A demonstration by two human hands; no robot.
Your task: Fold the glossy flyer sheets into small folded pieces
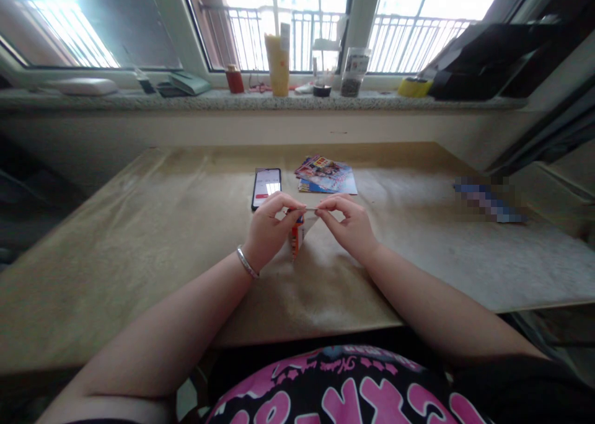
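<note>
Both my hands meet over the middle of the wooden table (139, 250). My left hand (269, 229) and my right hand (348, 222) each pinch one end of a thin flat piece (304, 209) held edge-on between them. An orange and white part (296, 235) of it hangs down between my palms; it looks like a card or small paper packet. A silver bracelet (246, 263) is on my left wrist. Just beyond my hands lie a phone (266, 186) with its screen lit and a stack of colourful cards (328, 176).
A blurred blue strip (488, 202) lies at the table's right side. The windowsill (116, 100) behind holds a yellow cup (279, 64), a red jar (235, 79), a clear container (351, 74), a yellow tape roll (413, 87) and a black device (483, 61).
</note>
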